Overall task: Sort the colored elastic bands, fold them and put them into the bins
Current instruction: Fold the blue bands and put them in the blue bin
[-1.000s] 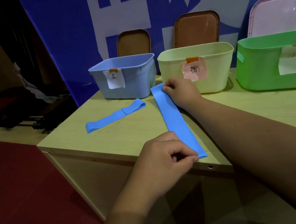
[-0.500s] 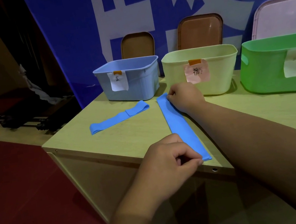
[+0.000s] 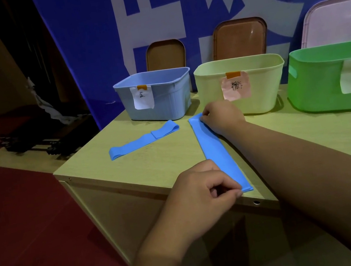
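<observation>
A long blue elastic band [image 3: 215, 149] lies stretched flat across the wooden table [image 3: 157, 168], running from the near edge toward the bins. My left hand [image 3: 202, 195] pinches its near end at the table's front edge. My right hand [image 3: 220, 118] pinches its far end just in front of the pale yellow bin [image 3: 256, 99]. A second blue band [image 3: 141, 140] lies loosely folded on the table to the left. The blue bin [image 3: 166, 109] with a white label stands behind it, and a green bin [image 3: 315, 92] stands at the right.
Three lids lean upright against the blue banner behind the bins: two brown lids [image 3: 165, 54] and a pink lid [image 3: 336, 22]. The table's left corner drops to a red floor [image 3: 25, 237]. Dark equipment [image 3: 40, 140] lies on the floor at the left.
Both hands keep their pinch on the band's two ends. The view has shifted slightly, and the band lies a little straighter and flatter than a second ago.
</observation>
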The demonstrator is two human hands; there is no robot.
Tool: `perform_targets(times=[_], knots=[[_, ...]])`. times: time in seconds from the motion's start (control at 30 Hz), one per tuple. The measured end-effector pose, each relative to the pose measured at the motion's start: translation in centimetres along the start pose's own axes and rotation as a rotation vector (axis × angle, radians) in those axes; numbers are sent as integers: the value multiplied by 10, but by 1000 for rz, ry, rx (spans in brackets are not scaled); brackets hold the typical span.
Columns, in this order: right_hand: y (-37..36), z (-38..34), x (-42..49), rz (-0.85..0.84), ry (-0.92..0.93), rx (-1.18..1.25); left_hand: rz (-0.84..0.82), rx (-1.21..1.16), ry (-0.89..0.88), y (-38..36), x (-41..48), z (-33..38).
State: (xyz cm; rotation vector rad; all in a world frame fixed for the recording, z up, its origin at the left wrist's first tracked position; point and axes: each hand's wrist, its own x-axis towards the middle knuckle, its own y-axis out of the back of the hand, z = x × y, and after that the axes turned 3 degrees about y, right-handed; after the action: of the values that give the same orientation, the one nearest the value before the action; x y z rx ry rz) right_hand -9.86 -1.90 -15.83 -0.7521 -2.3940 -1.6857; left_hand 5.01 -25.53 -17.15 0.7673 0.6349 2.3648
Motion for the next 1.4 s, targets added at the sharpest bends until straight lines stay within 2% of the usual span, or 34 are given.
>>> perform_targets(times=[0.2, 0.27, 0.33, 0.43, 0.53, 0.63, 0.73, 0.93, 1.17, 1.4], knots=[[10, -1, -11, -1, -7, 87, -53, 20, 32, 3, 2, 0], [14, 1, -17, 8, -18, 155, -63, -50, 75, 7, 4, 2], [19, 4, -23, -1, -26, 218, -40, -145, 129, 15, 7, 7], [27, 4, -31, -18, -23, 328, 81, -169, 273, 33, 22, 3], [32, 2, -37, -39, -26, 458, 262, -66, 416, 56, 51, -21], [35, 1, -40, -86, -22, 548, 398, 119, 464, 71, 83, -56], [36, 1, -41, -111, -20, 602, 402, 402, 460, 81, 115, -88], [33, -1, -36, -142, 5, 605, 324, 713, 587, 71, 140, -119], [33, -5, -34, -153, 35, 609, 456, 565, 454, 71, 141, -128], [37, -5, -40, -161, 40, 623, 434, 428, 427, 73, 141, -126]])
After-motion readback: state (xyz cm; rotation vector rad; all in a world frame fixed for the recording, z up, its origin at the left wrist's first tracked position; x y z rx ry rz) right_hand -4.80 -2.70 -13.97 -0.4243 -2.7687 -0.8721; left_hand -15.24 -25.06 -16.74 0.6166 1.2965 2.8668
